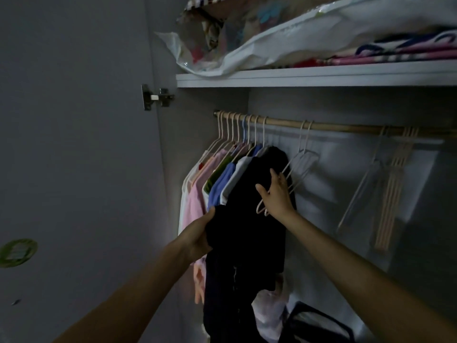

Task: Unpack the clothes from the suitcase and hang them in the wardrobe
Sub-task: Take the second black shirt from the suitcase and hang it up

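At the left of the frame, the open wardrobe door (74, 144) is seen, with a green round sticker (17, 252) low on it. Near the middle, the left hand (199, 237) is closed on the lower edge of a dark garment (244, 219). The garment hangs from the wooden rail (346, 127), just right of a row of hung clothes (215, 177) in pink, green, blue and white. The right hand (277, 194) is spread open, flat against the dark garment, touching empty white hangers (300, 164). More empty hangers (393, 189) hang at the right. Above, folded things are kept on a shelf (309, 79).
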